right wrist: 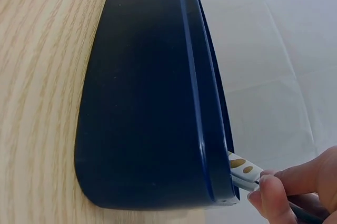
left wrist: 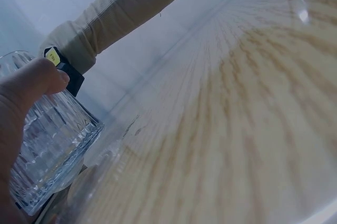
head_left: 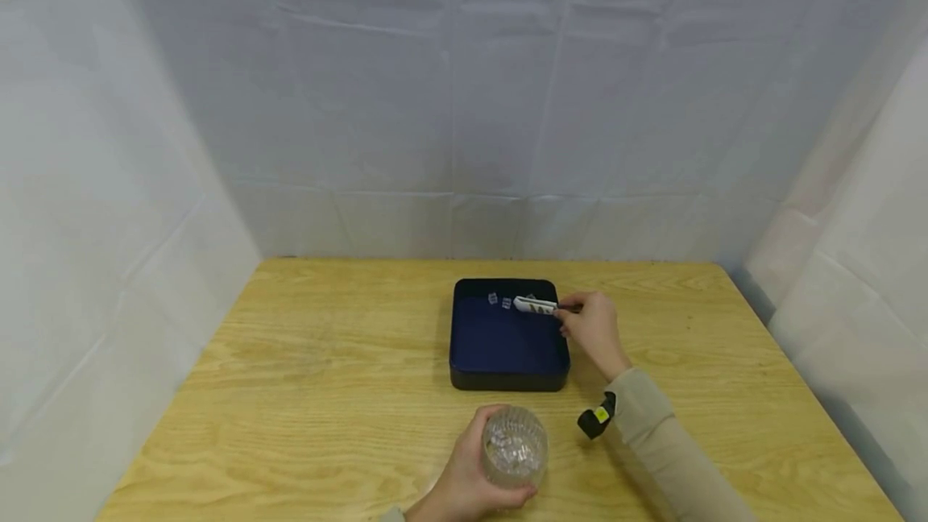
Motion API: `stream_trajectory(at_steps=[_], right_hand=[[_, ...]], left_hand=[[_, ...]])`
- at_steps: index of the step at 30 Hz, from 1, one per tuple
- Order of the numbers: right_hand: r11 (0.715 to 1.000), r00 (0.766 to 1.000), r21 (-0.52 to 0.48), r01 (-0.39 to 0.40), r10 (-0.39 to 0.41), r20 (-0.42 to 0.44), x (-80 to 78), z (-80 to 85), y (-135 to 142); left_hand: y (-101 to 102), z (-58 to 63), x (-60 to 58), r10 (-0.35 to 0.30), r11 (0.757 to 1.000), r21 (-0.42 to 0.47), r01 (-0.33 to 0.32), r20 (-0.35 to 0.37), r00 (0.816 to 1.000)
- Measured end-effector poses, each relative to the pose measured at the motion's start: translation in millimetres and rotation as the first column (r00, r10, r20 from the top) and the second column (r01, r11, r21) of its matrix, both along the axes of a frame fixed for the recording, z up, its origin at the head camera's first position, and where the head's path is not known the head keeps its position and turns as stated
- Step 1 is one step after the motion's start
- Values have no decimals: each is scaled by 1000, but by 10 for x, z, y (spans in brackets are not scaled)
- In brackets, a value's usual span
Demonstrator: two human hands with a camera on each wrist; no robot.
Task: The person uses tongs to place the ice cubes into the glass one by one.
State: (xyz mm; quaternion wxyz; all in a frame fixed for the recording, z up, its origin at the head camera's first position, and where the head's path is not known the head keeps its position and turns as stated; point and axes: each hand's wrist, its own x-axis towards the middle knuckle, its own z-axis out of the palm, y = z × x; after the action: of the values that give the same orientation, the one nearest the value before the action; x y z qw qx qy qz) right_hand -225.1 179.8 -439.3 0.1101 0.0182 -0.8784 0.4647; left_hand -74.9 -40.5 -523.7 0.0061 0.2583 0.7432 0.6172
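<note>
My left hand grips a ribbed clear glass with clear pieces inside. In the left wrist view, the thumb lies across the side of this glass. Over the right wall of a dark blue square tray, my right hand pinches white tongs with gold spots. Their far end reaches into the tray, close to small clear cubes on its floor. The right wrist view shows fingers and thumb on the tongs at the tray's rim; the tips are hidden behind the wall.
The tray and the glass are on a light wooden table, the glass nearer to me. White sheeting hangs behind the table and along both sides. A black wrist camera with a yellow mark sits on the right sleeve's cuff.
</note>
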Motion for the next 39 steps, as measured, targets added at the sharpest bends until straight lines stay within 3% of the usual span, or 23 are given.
stream_trajectory(at_steps=[24, 39], right_hand=[[1000, 995, -12, 22, -21, 99, -136, -23, -150], [999, 998, 32, 11, -13, 56, -119, -21, -123]], left_hand=[[-3, -6, -11, -16, 1000, 6, 16, -7, 1000], [-6, -7, -9, -12, 1000, -1, 12, 21, 1000]])
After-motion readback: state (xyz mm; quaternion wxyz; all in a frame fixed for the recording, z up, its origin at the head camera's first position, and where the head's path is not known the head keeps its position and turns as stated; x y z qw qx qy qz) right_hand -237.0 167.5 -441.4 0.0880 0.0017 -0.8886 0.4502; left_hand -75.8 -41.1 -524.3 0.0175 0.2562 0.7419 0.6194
